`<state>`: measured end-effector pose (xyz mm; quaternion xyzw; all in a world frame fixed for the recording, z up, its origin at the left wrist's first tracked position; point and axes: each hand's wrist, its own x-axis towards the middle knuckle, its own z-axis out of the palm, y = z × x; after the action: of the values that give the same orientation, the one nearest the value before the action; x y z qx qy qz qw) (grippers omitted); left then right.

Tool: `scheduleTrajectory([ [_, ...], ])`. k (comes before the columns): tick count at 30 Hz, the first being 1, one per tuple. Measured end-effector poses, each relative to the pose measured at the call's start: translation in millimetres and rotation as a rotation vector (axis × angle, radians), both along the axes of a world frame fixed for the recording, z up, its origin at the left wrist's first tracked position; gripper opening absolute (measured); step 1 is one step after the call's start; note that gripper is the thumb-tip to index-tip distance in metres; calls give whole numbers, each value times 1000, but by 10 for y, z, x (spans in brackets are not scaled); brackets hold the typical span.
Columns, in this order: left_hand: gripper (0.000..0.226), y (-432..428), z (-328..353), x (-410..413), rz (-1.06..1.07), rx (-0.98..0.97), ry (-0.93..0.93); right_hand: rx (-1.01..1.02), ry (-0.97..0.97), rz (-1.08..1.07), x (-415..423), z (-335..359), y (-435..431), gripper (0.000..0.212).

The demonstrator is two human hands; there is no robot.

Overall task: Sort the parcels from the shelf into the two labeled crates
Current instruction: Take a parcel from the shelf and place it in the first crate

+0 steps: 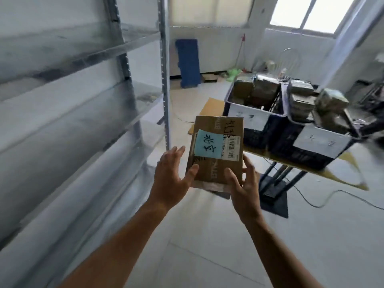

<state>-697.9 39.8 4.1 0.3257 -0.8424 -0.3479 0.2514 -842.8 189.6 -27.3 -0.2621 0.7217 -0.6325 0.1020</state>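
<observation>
cardboard parcel (pixel 216 169) held mid-air, short of the crates (pixel 255 138) | right hand (pixel 245 183) pinched on near corner; left hand (pixel 172 175) fingers splayed, thumb resting on it | blue label (pixel 208 145) to be matched with crate labels before release

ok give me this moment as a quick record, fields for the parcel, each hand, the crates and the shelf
parcel: brown cardboard parcel, blue note and barcode label on top, held in the air short of the crates
left hand: fingers straight, thumb on the near left edge
right hand: grips the near right corner, thumb on top
crates: left crate and right crate, dark, white-labelled, side by side on the table, both holding other parcels
shelf: metal, at left
</observation>
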Motion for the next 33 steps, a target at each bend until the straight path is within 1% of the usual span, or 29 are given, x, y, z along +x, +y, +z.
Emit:
scheduleTrajectory([
  [4,76,233,-10,-639,-84,-71,-43,-13,-35,-102,-524,6,374,68],
  [8,78,223,-22,-1160,-157,-96,-54,-12,-50,-148,-871,-32,541,75],
  [11,76,108,-64,-1547,-185,-72,-18,1,-45,-203,-1136,-29,528,68],
  [17,75,-315,-113,-2397,-229,-39,32,20,22,-282,-1811,90,191,65],
  [21,75,-679,-55,-2950,-266,-8,52,97,41,-334,-2292,239,-156,67],
  [26,75,-1068,5,-3525,-327,-3,38,107,56,-383,-2789,385,-499,59],
  [33,76,-1385,-41,-4179,-346,3,25,143,26,-432,-3578,417,-741,66],
])
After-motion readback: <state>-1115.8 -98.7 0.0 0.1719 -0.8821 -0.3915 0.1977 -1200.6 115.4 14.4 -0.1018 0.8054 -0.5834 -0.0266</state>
